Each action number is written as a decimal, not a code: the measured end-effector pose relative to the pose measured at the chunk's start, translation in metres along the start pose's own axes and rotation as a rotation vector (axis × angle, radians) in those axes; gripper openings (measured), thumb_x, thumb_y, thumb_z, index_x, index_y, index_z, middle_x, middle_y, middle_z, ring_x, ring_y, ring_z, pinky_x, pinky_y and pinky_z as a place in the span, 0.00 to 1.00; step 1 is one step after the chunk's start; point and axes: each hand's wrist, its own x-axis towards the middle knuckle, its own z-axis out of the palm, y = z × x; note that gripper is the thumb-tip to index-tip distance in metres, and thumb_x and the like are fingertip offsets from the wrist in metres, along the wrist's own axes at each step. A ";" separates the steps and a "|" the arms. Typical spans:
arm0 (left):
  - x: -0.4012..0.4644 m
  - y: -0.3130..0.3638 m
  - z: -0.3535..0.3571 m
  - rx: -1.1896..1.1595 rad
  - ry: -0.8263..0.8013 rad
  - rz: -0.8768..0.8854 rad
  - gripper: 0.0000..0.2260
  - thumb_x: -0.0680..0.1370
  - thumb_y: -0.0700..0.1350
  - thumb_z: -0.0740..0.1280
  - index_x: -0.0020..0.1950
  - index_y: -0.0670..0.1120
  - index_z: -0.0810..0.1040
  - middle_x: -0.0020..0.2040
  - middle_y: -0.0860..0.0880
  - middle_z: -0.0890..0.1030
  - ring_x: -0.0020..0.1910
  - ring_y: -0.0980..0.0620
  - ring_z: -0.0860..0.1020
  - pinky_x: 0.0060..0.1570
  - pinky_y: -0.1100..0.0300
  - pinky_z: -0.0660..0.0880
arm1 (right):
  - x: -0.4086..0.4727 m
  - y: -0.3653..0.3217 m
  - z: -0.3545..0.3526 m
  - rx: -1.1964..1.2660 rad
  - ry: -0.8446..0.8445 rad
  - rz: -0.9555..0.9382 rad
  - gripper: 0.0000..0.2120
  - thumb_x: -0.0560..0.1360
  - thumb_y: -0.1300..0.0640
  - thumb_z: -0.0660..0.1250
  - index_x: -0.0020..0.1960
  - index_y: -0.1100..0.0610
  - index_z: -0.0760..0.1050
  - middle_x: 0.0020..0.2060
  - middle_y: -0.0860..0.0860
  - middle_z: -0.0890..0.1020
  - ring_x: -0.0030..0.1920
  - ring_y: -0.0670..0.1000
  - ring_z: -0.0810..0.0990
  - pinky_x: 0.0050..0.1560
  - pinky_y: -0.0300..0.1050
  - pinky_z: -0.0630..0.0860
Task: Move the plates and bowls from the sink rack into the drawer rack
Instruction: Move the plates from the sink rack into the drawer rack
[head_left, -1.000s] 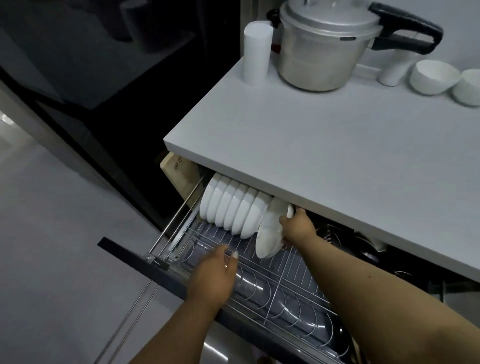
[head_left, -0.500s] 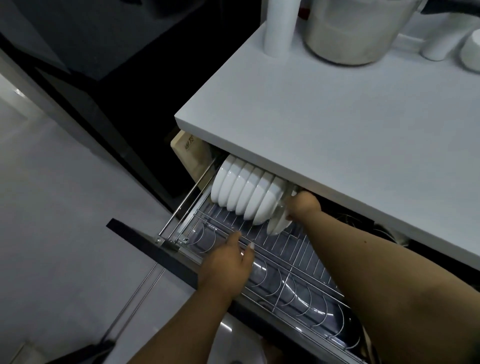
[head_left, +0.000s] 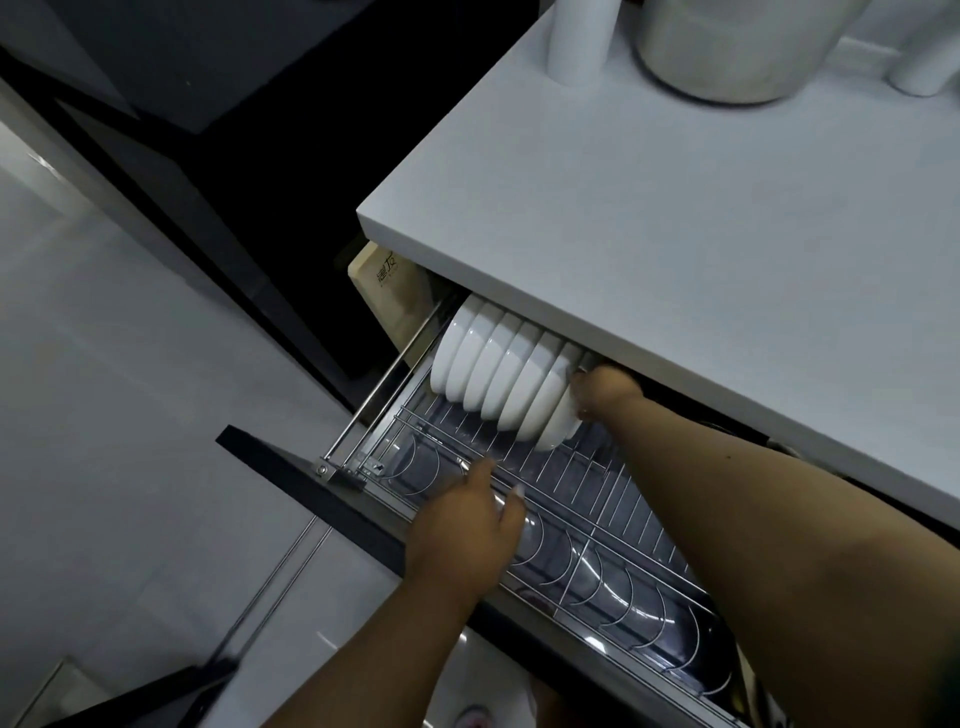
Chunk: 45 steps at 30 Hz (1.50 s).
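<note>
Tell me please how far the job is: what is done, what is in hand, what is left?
Done: a row of white bowls stands on edge in the drawer rack. In hand: the right hand holds the last bowl at the end of that row; the left hand rests on the rack's front rail. Left: the front plate slots are empty. The sink rack is out of view, so I cannot tell what remains there.

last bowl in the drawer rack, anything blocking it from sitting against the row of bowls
Nothing visible does. The right hand holds the last bowl at the right end of the row of bowls, and it already lies against its neighbour. The countertop overhangs the row's back. The left hand rests on the drawer rack, apart from the bowls.
</note>
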 end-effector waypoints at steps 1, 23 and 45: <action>0.000 0.001 -0.001 -0.003 -0.006 -0.003 0.24 0.79 0.59 0.54 0.72 0.49 0.66 0.54 0.49 0.81 0.52 0.48 0.79 0.50 0.52 0.77 | 0.000 0.000 0.001 0.006 0.006 -0.010 0.20 0.81 0.54 0.53 0.63 0.67 0.74 0.60 0.63 0.78 0.61 0.60 0.77 0.63 0.52 0.73; -0.028 0.031 -0.044 -0.535 -0.033 -0.146 0.08 0.80 0.42 0.61 0.59 0.47 0.73 0.43 0.48 0.82 0.43 0.47 0.82 0.40 0.60 0.78 | -0.134 0.035 -0.004 0.805 0.096 -0.170 0.08 0.79 0.55 0.63 0.42 0.57 0.73 0.33 0.55 0.77 0.30 0.50 0.75 0.33 0.42 0.72; -0.155 0.167 -0.032 -0.548 -0.324 0.213 0.07 0.78 0.38 0.61 0.47 0.48 0.77 0.37 0.47 0.83 0.36 0.51 0.81 0.42 0.53 0.77 | -0.372 0.158 -0.092 1.333 0.410 -0.093 0.10 0.80 0.62 0.59 0.57 0.66 0.74 0.29 0.54 0.71 0.27 0.49 0.68 0.30 0.38 0.63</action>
